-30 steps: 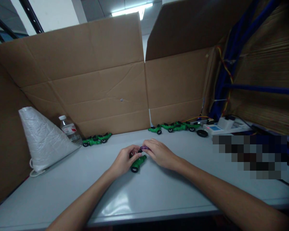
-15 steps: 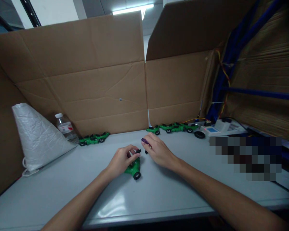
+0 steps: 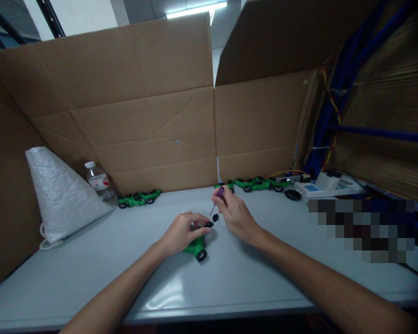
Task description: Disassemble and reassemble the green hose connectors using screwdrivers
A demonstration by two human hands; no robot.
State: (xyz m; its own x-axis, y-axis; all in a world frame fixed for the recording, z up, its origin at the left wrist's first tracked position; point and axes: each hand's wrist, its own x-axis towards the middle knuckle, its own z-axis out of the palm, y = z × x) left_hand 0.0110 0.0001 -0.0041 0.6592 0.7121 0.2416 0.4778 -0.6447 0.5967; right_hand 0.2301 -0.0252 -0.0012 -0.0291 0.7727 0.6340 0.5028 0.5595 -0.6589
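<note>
My left hand [image 3: 181, 233] is closed on a green toy car [image 3: 196, 247] with black wheels, pinning it to the grey table [image 3: 90, 260]; thumb and fingers pinch a small black wheel [image 3: 208, 224] at its top. My right hand [image 3: 235, 214] grips a small screwdriver with a purple handle [image 3: 221, 193], held upright, its thin tip pointing down. A loose black wheel [image 3: 215, 217] lies on the table just under that tip, between the two hands.
Cardboard walls [image 3: 153, 116] enclose the table. Finished green cars lie along the back: a group [image 3: 139, 199] at left, a row [image 3: 261, 184] at right. A white bag [image 3: 61, 195] and a water bottle [image 3: 97, 183] stand at left; a white device [image 3: 316, 186] and cables at right.
My right hand has lifted away from the car and raised the screwdriver upright. The car turned under my left hand, with one wheel now toward me.
</note>
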